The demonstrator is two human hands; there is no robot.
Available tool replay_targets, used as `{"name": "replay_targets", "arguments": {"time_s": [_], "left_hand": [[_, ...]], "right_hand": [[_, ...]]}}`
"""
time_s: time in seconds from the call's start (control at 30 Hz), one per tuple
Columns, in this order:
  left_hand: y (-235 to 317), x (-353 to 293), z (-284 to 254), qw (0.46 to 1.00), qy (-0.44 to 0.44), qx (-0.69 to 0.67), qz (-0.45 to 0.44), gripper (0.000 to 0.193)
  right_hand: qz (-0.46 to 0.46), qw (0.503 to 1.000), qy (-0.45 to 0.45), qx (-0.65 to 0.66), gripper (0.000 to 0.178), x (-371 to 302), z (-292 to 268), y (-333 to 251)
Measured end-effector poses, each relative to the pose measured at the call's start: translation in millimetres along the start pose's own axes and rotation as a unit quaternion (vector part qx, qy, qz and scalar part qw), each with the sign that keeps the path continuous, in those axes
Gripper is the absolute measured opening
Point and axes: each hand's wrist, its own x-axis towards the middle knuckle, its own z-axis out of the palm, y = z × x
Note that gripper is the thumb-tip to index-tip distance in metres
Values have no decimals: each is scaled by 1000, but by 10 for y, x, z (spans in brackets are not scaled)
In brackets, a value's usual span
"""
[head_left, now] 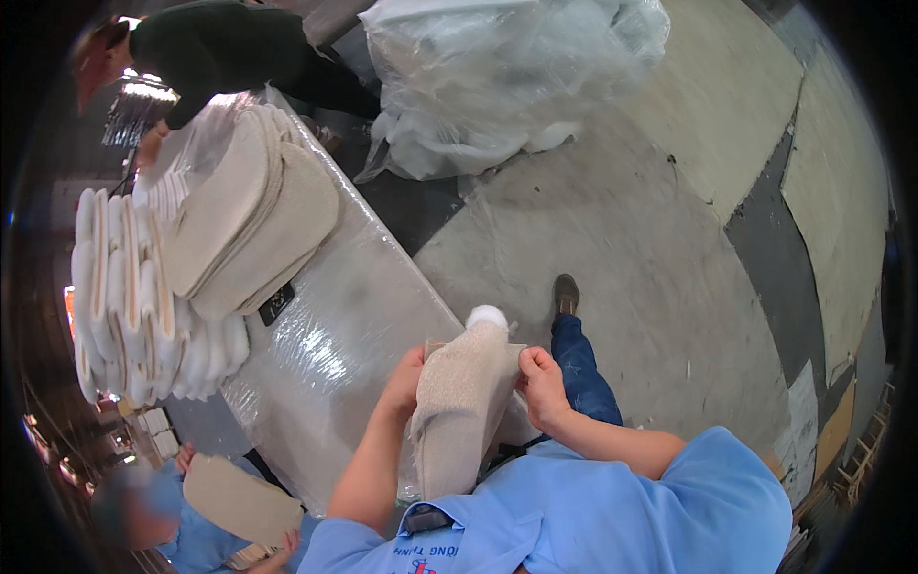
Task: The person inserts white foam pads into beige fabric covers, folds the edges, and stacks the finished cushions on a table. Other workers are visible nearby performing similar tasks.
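Note:
A beige textured fabric cover hangs in front of my body at the table's edge. White padding bulges from its far end. My left hand is closed on the cover's left edge near that end. On the opposite edge, my right hand pinches the fabric between thumb and fingers. The cover's near part drapes down toward my blue shirt.
On the plastic-wrapped table lie a stack of beige covers, folded white pads and a small black object. A big clear bag stands beyond. One co-worker holds a beige piece; a dark-clothed person stands far left.

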Motion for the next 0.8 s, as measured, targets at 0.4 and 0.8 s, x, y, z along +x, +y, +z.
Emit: {"name": "replay_targets", "arguments": {"time_s": [0.4, 0.8], "left_hand": [[-582, 153, 347, 972, 172, -93, 132, 25], [-617, 140, 408, 958, 216, -136, 127, 26]], "right_hand": [[101, 985, 134, -23, 52, 428, 421, -340], [112, 991, 66, -8, 48, 606, 618, -495]]}}
